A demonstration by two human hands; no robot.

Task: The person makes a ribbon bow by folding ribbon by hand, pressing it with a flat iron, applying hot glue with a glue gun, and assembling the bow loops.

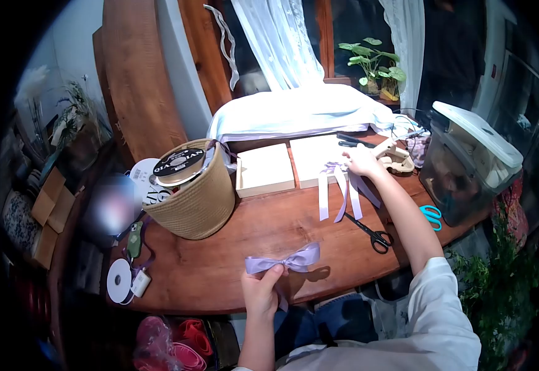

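Note:
My left hand (261, 287) pinches a lilac satin ribbon bow (283, 262) by its knot, held up over the front edge of the table. Its loops spread to both sides, and a tail hangs behind my fingers. My right hand (363, 162) reaches out to the far right box (310, 148), fingers closed at a bunch of lilac ribbons (339, 185). Ribbon tails from the bunch drape over the box's front edge onto the wood. Black-handled scissors (379, 240) lie on the table below my right forearm.
A woven basket (198, 207) with ribbon spools stands left of a shallow cream box (266, 170). A white spool (120, 281) lies at the table's left edge. Turquoise-handled scissors (431, 217) and a lidded plastic bin (467, 167) are on the right, near a wooden tool (399, 157).

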